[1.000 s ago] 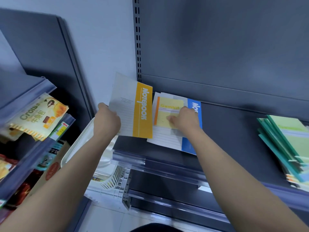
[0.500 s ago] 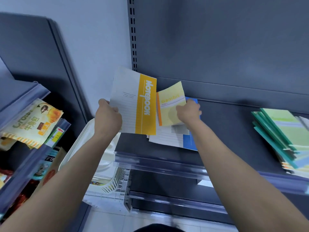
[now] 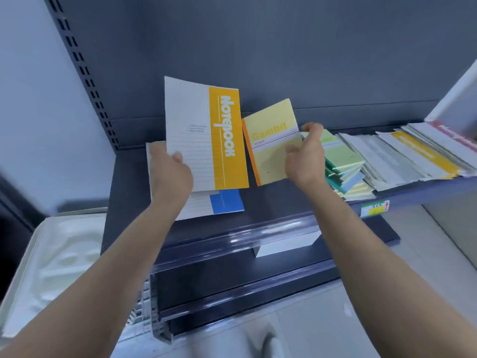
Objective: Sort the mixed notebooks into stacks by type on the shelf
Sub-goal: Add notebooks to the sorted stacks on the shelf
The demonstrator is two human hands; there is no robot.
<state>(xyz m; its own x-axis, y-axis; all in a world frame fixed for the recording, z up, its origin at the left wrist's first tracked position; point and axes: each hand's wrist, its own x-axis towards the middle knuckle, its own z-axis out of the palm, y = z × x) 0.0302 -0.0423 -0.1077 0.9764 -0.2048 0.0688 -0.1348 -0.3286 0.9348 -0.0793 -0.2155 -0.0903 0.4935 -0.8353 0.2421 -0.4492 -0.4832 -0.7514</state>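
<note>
Now our right hand (image 3: 305, 157) has lifted the small yellow notebook (image 3: 271, 143) off the shelf (image 3: 271, 202), gripping it at frame centre; our left hand (image 3: 171, 174) grips the orange-striped notebook (image 3: 204, 135) beside it.

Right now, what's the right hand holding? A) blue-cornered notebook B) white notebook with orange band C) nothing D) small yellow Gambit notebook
D: the right hand grips the yellow Gambit notebook by its right edge, lifted off the shelf; the orange-band notebook is in the left hand.
</note>
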